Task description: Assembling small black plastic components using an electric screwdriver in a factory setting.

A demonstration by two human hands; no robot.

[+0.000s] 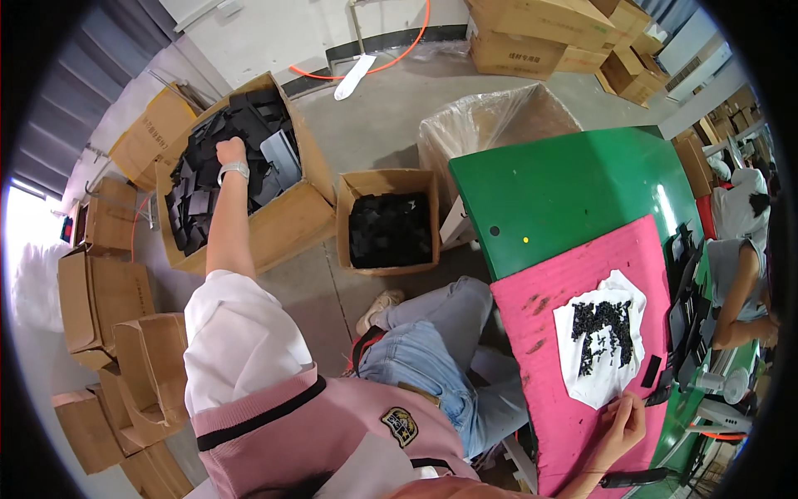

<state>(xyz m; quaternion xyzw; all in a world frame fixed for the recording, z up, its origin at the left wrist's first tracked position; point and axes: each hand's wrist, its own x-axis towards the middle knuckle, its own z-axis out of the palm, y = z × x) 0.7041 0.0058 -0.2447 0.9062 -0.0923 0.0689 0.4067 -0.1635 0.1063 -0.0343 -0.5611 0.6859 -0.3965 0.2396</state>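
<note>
My left hand [231,151] reaches into a large cardboard box [291,218] heaped with flat black pieces [218,137]. Its fingers are curled down among the pieces, and whatever they grip is hidden. Over the pink mat [532,333], my right hand [625,422] has its fingertips pinched together by the lower edge of a white cloth or sheet [582,378]. What those fingers hold is too small to make out. Many tiny black bits [613,324] lie scattered on the white sheet. Beside it rests a small black strip [651,372].
The pink mat lies on a green table [573,179]. Black flat parts [686,308] are piled along its far right side. A smaller carton [388,264] of black pieces and a plastic-lined box [499,116] stand on the floor. Another person [742,283] sits at right.
</note>
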